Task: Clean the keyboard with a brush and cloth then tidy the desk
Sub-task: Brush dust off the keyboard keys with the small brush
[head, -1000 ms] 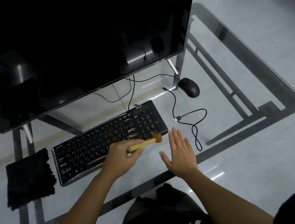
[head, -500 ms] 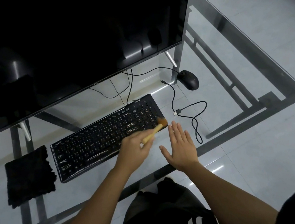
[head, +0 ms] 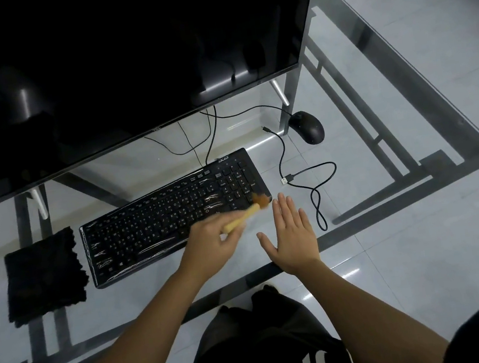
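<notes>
While left hand [head: 210, 247] grips brush [head: 247, 212] handle, bristles on keyboard [head: 163, 216] corner: light, stiff stick, soft tip; right hand [head: 293, 235] flat, fingers straight.

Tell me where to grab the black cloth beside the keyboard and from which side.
Pinch the black cloth at its near edge, from above. It lies flat on the glass desk, and its right edge sits close to the keyboard, likely leaving little room.

Glass desk [head: 155, 291] with keyboard [head: 160, 220], black cloth [head: 43, 273], mouse [head: 307, 127], loose cable [head: 288, 179], monitor [head: 122, 59].
</notes>
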